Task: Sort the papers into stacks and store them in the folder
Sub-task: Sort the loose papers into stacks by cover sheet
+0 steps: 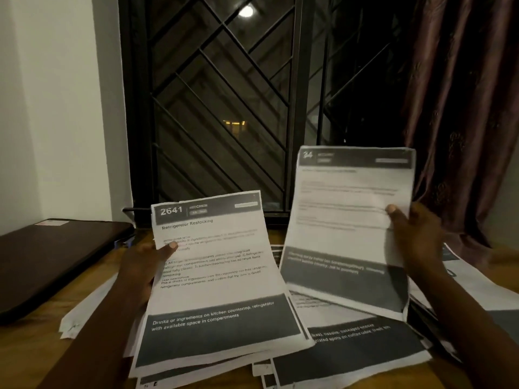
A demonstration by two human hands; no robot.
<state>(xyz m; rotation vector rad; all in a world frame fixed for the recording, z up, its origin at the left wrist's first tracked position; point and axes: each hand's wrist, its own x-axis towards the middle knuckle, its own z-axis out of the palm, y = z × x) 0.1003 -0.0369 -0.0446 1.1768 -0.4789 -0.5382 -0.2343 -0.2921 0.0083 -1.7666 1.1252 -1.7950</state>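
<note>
My left hand [143, 269] grips a bundle of printed sheets [216, 279] by its left edge, thumb on top; the top page reads "2641 Kitchen, Refrigerator Restocking". My right hand [415, 234] pinches a single printed sheet [348, 220] at its right edge and holds it raised and tilted above the table. More printed papers [362, 346] lie spread on the wooden table [31, 360] under both hands. A dark closed folder or case [53, 256] lies flat at the left.
A white loose sheet [90, 307] lies beside the dark case. Further papers [477, 284] spread to the right edge. Behind the table stand a barred dark window [224, 108], a white wall at left and a brown curtain [463, 108] at right.
</note>
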